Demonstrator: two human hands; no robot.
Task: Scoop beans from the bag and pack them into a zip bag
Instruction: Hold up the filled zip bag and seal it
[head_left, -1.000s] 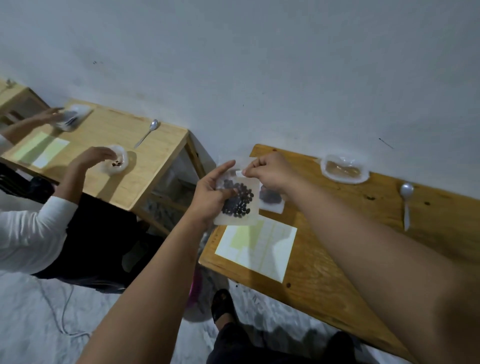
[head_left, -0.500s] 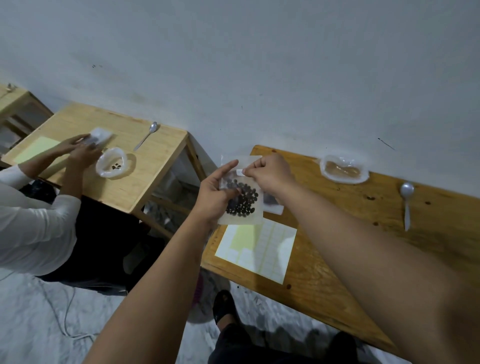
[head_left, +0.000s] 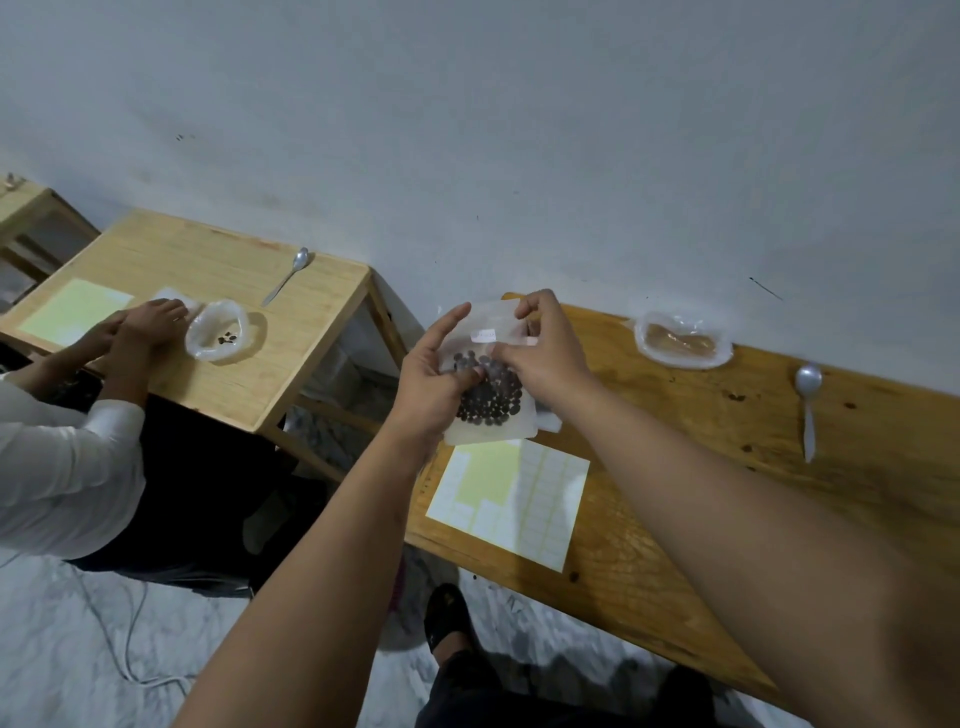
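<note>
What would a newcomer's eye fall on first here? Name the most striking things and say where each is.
First, the clear zip bag of dark beans, held up at centre between the left hand and right hand. Next, the pale gridded sheet lying on the wooden table just below it, and the spoon far to the right.

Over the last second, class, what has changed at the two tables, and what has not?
The neighbour's nearer hand left their open bag and joined the other on a white packet. The wearer's left hand and right hand kept hold of the zip bag of beans; the spoon and paper stayed put.
</note>
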